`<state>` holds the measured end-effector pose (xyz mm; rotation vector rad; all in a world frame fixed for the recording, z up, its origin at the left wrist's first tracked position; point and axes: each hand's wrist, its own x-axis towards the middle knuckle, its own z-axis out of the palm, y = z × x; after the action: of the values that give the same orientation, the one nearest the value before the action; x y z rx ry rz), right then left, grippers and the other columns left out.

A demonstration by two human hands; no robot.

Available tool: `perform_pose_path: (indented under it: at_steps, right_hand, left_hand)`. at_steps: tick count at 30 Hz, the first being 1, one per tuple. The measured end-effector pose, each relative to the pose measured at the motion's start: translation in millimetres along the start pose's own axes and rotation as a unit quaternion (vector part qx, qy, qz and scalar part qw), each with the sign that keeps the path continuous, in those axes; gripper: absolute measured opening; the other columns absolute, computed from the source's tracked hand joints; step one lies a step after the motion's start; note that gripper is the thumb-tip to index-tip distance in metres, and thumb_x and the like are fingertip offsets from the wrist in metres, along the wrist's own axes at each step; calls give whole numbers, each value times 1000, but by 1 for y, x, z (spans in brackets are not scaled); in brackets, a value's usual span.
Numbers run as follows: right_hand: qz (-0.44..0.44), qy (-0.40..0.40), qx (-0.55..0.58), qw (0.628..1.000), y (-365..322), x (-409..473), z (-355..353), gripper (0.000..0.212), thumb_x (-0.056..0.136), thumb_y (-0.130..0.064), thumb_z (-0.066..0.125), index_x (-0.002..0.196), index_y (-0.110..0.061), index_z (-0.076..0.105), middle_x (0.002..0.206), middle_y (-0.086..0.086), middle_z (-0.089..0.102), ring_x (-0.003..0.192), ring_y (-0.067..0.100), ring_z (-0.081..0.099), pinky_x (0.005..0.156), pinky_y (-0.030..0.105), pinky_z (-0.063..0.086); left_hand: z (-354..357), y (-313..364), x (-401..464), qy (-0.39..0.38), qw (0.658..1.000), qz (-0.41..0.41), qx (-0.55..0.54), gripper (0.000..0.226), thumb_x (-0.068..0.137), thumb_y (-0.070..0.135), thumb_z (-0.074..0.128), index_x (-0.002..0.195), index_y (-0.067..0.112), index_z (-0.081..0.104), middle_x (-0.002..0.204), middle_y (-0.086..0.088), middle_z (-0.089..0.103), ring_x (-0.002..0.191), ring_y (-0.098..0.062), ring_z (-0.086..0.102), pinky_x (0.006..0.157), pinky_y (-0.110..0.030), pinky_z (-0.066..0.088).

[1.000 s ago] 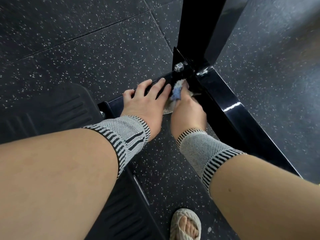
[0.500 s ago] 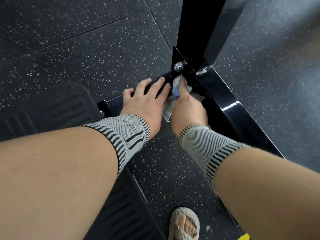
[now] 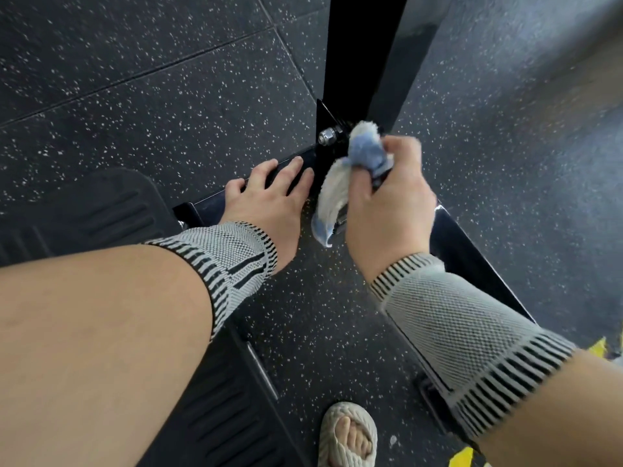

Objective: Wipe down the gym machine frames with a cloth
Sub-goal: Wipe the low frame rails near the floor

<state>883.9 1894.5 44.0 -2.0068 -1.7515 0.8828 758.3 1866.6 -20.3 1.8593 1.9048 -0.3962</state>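
A glossy black machine frame stands on the floor: an upright post rises from a joint with a silver bolt, and low base bars run left and right. My right hand grips a bunched blue and white cloth, lifted in front of the joint just right of the bolt, with a white tail hanging down. My left hand rests flat on the left base bar, fingers spread and straight. Both wrists wear grey knit bands.
Dark speckled rubber floor tiles surround the frame. A ribbed black mat or footplate lies at the left and under my left arm. My sandalled foot stands at the bottom centre. Yellow marks show at the lower right.
My right hand rose off the base joint with the cloth and turned, so the cloth is now bunched higher, beside the bolt. The left hand stayed on the bar.
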Motion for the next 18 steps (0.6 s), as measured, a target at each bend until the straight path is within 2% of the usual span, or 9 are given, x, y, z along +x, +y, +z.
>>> perform_pose_path:
  at_steps: [1,3,4,6,8,11,15,18]
  right_hand:
    - [-4,38,1,999,-4,10,-11,16,97,-23,52,111,-27,46,76,-18,53,67,-4,52,59,8,42]
    - [-5,83,-55,995,-3,37,-24,12,94,-24,56,103,-26,48,85,-16,53,76,-1,53,62,5,35]
    - [2,78,-109,991,2,49,-26,10,94,-29,55,100,-22,52,90,-11,54,86,8,56,71,10,35]
    - [7,8,-206,979,14,59,-18,31,96,-42,48,100,-15,61,97,-3,59,101,22,54,86,27,41]
    - [3,-35,-232,972,21,53,-8,41,95,-50,43,113,-17,60,117,-1,58,115,23,45,95,35,40]
    - [-49,-25,-273,960,24,44,-3,57,90,-58,47,133,-21,47,138,-5,44,132,19,31,106,38,31]
    - [-103,-29,-305,946,24,43,-1,47,93,-41,54,132,-18,45,135,-2,43,128,22,34,103,37,33]
    - [-147,-41,-300,942,26,40,-2,34,95,-31,53,126,-18,52,132,-3,46,127,20,36,104,36,35]
  left_hand:
    - [-2,0,0,-2,1000,0,-3,93,84,16,52,152,28,-11,159,10,-16,146,-24,-5,113,-47,16]
    - [-5,1,-1,-3,1000,3,-3,91,85,18,52,152,26,-9,160,8,-14,146,-25,-3,113,-47,17]
    - [-6,3,-2,-6,1000,3,-3,90,85,18,51,152,26,-8,160,8,-13,146,-25,-2,113,-47,18]
    - [-7,5,-2,-6,1000,-2,-1,88,86,17,50,153,26,-7,160,7,-11,145,-26,-1,112,-48,19]
    - [-8,6,-1,3,1000,-9,-4,87,86,18,51,153,26,-5,160,8,-9,145,-26,1,111,-48,21]
    - [-6,11,-1,6,1000,-22,-9,86,86,22,52,153,26,-2,160,8,-6,145,-25,2,111,-48,22]
    - [-10,13,1,-18,999,-37,-13,88,87,24,56,153,28,-2,160,9,-6,146,-24,1,111,-50,23]
    - [-18,12,2,-46,998,-38,-8,87,88,23,57,153,28,0,160,9,-7,146,-24,1,111,-53,24]
